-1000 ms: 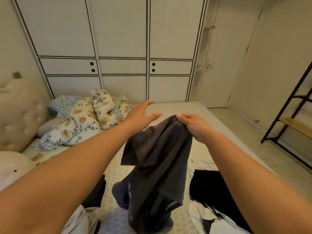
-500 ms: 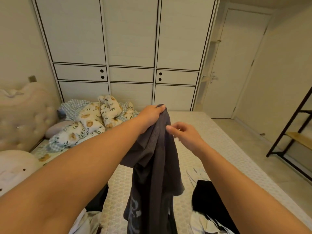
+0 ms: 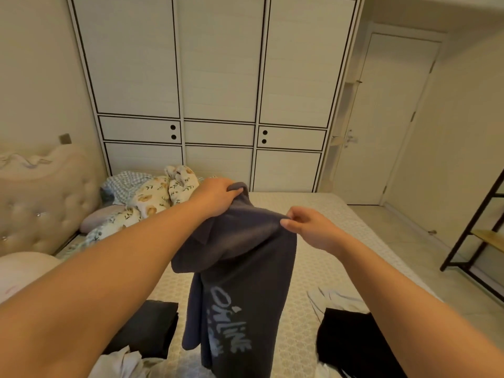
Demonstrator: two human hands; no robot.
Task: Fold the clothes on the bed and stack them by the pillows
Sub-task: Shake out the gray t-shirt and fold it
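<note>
L hand (image 3: 218,196) grips grey shirt (image 3: 245,282) top | R hand (image 3: 308,227) pinches edge

matt grey cloth t-shirt (image 3: 245,282), quilted textured bed cover (image 3: 313,214), tufted padded headboard (image 3: 41,203)

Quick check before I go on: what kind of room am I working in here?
A bedroom, most likely in a home. A bed with a tufted headboard and a floral duvet fills the floor, and a built-in white wardrobe covers the far wall.
</note>
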